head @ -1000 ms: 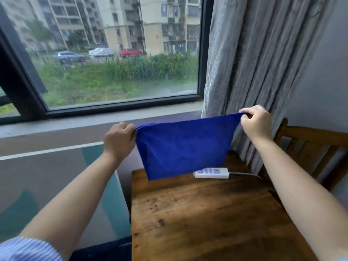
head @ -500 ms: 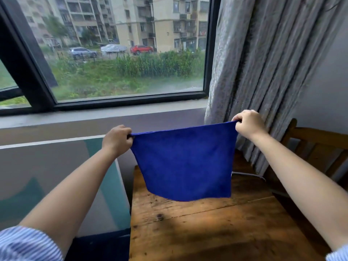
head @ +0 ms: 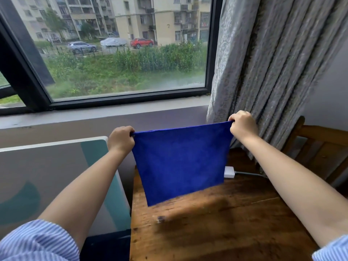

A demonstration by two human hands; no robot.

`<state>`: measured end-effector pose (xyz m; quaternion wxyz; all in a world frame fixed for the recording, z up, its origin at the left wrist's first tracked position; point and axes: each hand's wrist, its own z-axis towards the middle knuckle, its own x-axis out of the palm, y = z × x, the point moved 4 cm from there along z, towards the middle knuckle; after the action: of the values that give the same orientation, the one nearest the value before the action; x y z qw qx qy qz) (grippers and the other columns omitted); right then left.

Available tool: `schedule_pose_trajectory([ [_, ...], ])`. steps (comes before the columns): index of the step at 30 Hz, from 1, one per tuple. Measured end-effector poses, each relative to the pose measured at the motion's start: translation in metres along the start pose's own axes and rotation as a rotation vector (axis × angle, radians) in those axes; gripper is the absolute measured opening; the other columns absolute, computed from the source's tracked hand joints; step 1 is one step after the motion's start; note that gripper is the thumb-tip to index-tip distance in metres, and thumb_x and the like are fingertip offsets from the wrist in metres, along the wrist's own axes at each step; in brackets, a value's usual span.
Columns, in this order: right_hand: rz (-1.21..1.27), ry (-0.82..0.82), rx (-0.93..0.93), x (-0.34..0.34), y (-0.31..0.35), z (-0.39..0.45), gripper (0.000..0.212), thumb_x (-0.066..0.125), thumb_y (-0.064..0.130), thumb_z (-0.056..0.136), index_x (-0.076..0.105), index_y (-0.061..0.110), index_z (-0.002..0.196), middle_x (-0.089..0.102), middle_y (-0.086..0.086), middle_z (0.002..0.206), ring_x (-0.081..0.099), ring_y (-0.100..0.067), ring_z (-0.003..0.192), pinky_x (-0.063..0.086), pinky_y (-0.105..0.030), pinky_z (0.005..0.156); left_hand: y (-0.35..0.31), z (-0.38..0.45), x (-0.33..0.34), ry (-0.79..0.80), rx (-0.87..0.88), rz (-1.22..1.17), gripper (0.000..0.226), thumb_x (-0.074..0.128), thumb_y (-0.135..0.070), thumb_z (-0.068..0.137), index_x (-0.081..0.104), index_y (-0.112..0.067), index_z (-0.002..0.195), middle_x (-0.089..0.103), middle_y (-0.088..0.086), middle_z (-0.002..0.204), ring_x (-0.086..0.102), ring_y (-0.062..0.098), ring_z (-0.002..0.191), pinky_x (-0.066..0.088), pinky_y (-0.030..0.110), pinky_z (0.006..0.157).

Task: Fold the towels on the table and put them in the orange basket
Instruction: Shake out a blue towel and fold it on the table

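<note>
A blue towel [head: 180, 162] hangs in the air above the wooden table [head: 216, 228], stretched flat between my hands. My left hand [head: 121, 139] pinches its upper left corner. My right hand [head: 243, 125] pinches the upper right corner, a little higher. The towel's lower edge hangs just above the tabletop, its left bottom corner lowest. No orange basket is in view.
A white power strip [head: 228, 172] with a grey cable lies at the table's far edge, partly behind the towel. A grey curtain [head: 273, 72] hangs at the right, a wooden chair [head: 320, 147] beside it. A grey and teal panel [head: 56, 176] stands left of the table, below the window.
Both hands have kept the towel's top corners and the towel has dropped to hang full length. My view has tilted, and the power strip shows again at the towel's right edge.
</note>
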<state>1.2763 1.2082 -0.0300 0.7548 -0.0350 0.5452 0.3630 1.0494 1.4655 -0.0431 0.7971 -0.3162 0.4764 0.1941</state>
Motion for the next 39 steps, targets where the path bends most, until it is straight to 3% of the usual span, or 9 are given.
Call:
schedule_pose_trajectory([
  [4,0.022,-0.022,-0.084,0.008,-0.011,-0.01,0.029,0.041,-0.011,0.076,0.068,-0.008,0.089,0.062,-0.027,0.098,0.052,-0.039,0.101,0.043,-0.035,0.078,0.006,-0.012,0.003,0.034,0.043,-0.057,0.022,0.048,-0.001,0.087,0.06,0.003,0.104,0.065,0.022,0.103,0.056,0.037,0.096,0.037,0.033,0.071],
  [9,-0.01,0.086,-0.354,0.037,-0.027,-0.059,0.029,0.033,0.004,0.059,0.06,-0.005,0.056,0.061,-0.024,0.061,0.061,-0.04,0.064,0.052,-0.039,0.06,0.029,-0.057,0.029,0.256,0.044,-0.156,0.009,0.053,0.004,0.081,0.059,0.001,0.086,0.064,0.021,0.084,0.05,0.026,0.073,0.036,0.029,0.066],
  [12,-0.08,0.28,-0.442,0.056,-0.039,-0.103,0.017,0.041,0.001,0.052,0.058,-0.001,0.05,0.059,-0.018,0.052,0.06,-0.036,0.052,0.053,-0.036,0.05,0.043,-0.095,0.051,0.479,0.104,-0.164,0.038,0.056,0.009,0.074,0.044,-0.023,0.057,0.051,0.0,0.059,0.046,0.021,0.068,0.034,0.022,0.055],
  [14,-0.066,0.41,-0.383,0.07,-0.05,-0.137,0.021,0.042,0.001,0.053,0.062,-0.004,0.057,0.063,-0.022,0.061,0.062,-0.039,0.065,0.052,-0.037,0.06,0.049,-0.128,0.071,0.663,0.16,-0.086,0.045,0.057,0.008,0.073,0.037,-0.027,0.054,0.045,-0.01,0.058,0.045,0.019,0.069,0.03,0.01,0.052],
  [18,-0.123,0.758,-0.262,0.106,-0.078,-0.209,0.023,0.047,0.001,0.075,0.068,-0.001,0.085,0.067,-0.019,0.097,0.059,-0.03,0.098,0.045,-0.032,0.081,0.065,-0.195,0.116,0.996,0.176,0.036,0.037,0.057,0.003,0.075,0.04,-0.025,0.057,0.044,-0.012,0.063,0.046,0.015,0.074,0.031,0.008,0.051],
  [24,-0.249,1.277,-0.138,0.15,-0.105,-0.295,0.024,0.044,-0.004,0.074,0.049,0.017,0.064,0.064,-0.013,0.09,0.055,-0.023,0.081,0.034,-0.024,0.056,0.083,-0.278,0.167,1.375,0.139,0.196,0.031,0.058,-0.005,0.082,0.039,-0.022,0.064,0.041,-0.01,0.07,0.044,0.015,0.083,0.03,0.013,0.052],
  [32,-0.339,1.574,0.001,0.161,-0.103,-0.339,0.033,0.04,-0.003,0.077,0.042,0.021,0.054,0.045,0.003,0.063,0.046,-0.019,0.075,0.033,-0.02,0.052,0.107,-0.325,0.186,1.536,0.015,0.117,0.036,0.059,-0.006,0.083,0.035,-0.022,0.061,0.038,-0.008,0.068,0.039,0.011,0.066,0.03,0.017,0.053],
  [35,-0.336,1.653,0.051,0.167,-0.101,-0.346,0.026,0.04,-0.001,0.079,0.046,0.016,0.06,0.041,0.003,0.061,0.042,-0.018,0.068,0.03,-0.021,0.051,0.12,-0.322,0.189,1.573,-0.213,-0.064,0.032,0.059,-0.002,0.084,0.04,-0.019,0.064,0.044,-0.005,0.072,0.042,0.008,0.065,0.039,0.016,0.058],
  [39,-0.154,1.445,0.207,0.17,-0.102,-0.314,0.036,0.044,-0.006,0.077,0.044,0.021,0.053,0.046,0.004,0.06,0.042,-0.009,0.059,0.031,-0.014,0.05,0.134,-0.29,0.192,1.419,-0.531,-0.368,0.03,0.06,0.002,0.085,0.046,-0.015,0.064,0.051,0.0,0.074,0.05,0.012,0.072,0.045,0.021,0.065],
])
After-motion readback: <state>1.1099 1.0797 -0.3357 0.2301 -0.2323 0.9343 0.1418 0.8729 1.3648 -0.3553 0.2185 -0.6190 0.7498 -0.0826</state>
